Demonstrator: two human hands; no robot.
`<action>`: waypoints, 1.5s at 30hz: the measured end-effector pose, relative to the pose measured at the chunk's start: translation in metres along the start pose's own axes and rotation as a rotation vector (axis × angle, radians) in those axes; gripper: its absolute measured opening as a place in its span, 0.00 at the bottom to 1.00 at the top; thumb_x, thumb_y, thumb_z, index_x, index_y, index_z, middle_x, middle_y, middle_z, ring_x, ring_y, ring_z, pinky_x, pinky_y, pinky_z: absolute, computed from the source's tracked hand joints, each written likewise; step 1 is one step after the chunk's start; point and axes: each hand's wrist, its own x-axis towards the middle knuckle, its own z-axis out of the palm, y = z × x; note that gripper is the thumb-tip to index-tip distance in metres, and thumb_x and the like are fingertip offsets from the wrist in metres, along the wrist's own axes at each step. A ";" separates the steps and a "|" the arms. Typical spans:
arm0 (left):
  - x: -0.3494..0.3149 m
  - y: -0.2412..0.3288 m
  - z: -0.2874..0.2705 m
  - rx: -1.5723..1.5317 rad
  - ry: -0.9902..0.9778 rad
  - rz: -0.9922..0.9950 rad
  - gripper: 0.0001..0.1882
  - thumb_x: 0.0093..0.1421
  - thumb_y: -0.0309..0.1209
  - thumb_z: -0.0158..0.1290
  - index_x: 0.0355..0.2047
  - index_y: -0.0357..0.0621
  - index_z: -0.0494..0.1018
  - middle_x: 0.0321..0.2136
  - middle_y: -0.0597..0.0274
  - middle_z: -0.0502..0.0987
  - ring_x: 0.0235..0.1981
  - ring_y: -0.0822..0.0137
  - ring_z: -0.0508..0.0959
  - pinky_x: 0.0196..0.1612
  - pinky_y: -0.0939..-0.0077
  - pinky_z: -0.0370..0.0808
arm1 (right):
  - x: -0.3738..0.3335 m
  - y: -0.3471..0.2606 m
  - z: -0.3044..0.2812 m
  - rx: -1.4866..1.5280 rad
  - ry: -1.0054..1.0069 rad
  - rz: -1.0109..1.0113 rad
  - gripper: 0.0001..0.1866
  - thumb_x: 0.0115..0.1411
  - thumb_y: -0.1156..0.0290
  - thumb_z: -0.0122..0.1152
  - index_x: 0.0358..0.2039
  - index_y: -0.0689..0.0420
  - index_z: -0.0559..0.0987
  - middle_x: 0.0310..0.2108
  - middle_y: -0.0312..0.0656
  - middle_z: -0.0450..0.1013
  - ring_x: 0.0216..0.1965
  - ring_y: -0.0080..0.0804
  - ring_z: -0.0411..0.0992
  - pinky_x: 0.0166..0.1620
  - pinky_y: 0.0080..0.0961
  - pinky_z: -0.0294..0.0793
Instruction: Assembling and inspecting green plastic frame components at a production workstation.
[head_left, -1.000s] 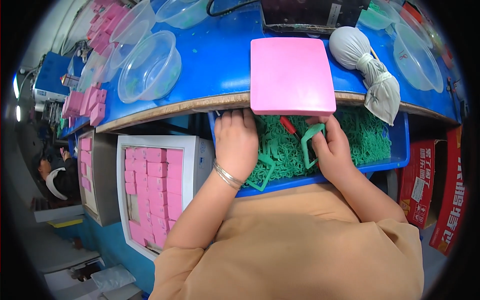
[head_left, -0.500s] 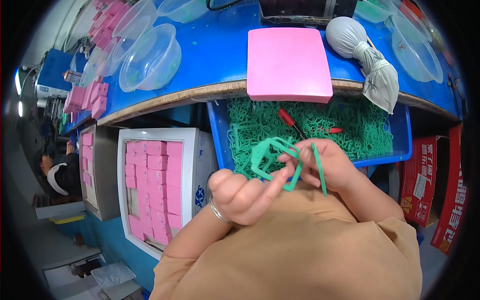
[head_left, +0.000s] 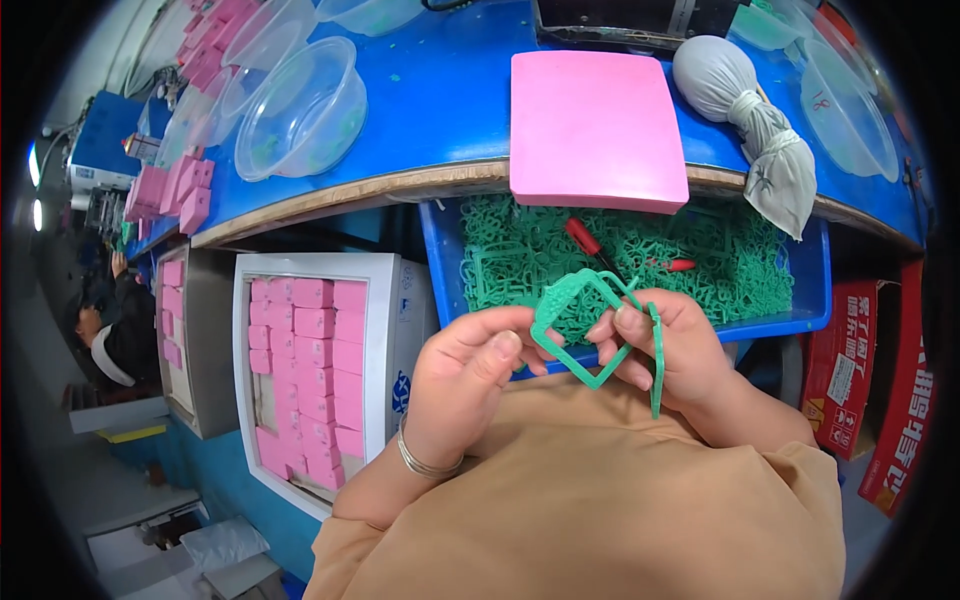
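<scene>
In front of my body, my right hand pinches an angular green frame, with an open middle and a broad textured side. A second thin green piece, seen nearly edge-on, hangs from the same fingers. My left hand is at the left side of the frame. Its fingertips reach the frame's edge and the thumb stands apart from them; whether they press on it is hard to see. Behind both hands, a blue tray holds a tangled heap of small green pieces.
A pink block overhangs the blue bench's edge. Beside it lies a grey cloth-wrapped bundle. Clear plastic bowls stand at left. A red marker rests in the tray. Pink blocks fill a white-framed case. Red cartons stand right.
My left hand has gone from a pointing fist to loosened fingers, now at the frame's left edge. The green frame has turned to show its opening more squarely.
</scene>
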 end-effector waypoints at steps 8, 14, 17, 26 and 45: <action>-0.001 0.004 0.007 0.126 0.092 -0.041 0.09 0.55 0.26 0.46 0.34 0.31 0.68 0.31 0.55 0.73 0.30 0.71 0.72 0.37 0.78 0.70 | 0.002 0.003 0.002 -0.004 -0.003 0.008 0.13 0.56 0.66 0.48 0.26 0.63 0.74 0.18 0.35 0.69 0.11 0.13 0.58 0.14 0.09 0.55; -0.004 0.002 0.007 0.220 0.111 0.018 0.08 0.55 0.24 0.46 0.33 0.31 0.68 0.30 0.55 0.73 0.30 0.71 0.72 0.36 0.79 0.70 | -0.001 0.005 0.006 -0.023 0.026 -0.008 0.12 0.56 0.66 0.49 0.26 0.63 0.74 0.17 0.35 0.69 0.12 0.13 0.58 0.15 0.09 0.55; -0.006 0.002 0.009 0.374 0.083 0.142 0.07 0.55 0.23 0.45 0.32 0.31 0.68 0.30 0.54 0.73 0.30 0.71 0.72 0.36 0.79 0.70 | -0.003 0.005 0.006 -0.044 0.041 -0.029 0.11 0.55 0.67 0.49 0.29 0.63 0.74 0.18 0.35 0.69 0.12 0.13 0.58 0.15 0.10 0.56; -0.005 0.005 0.010 0.328 0.175 0.120 0.08 0.56 0.26 0.43 0.32 0.32 0.67 0.27 0.53 0.73 0.27 0.68 0.73 0.31 0.76 0.71 | -0.002 0.013 -0.001 0.038 0.049 -0.179 0.10 0.55 0.71 0.50 0.35 0.63 0.72 0.22 0.37 0.69 0.15 0.16 0.61 0.16 0.12 0.58; -0.003 0.000 0.010 0.124 0.254 0.075 0.09 0.57 0.29 0.42 0.30 0.35 0.66 0.23 0.56 0.72 0.25 0.67 0.73 0.25 0.76 0.71 | -0.004 0.005 0.001 0.019 -0.044 -0.148 0.11 0.56 0.72 0.47 0.35 0.65 0.73 0.17 0.37 0.66 0.15 0.19 0.61 0.18 0.15 0.60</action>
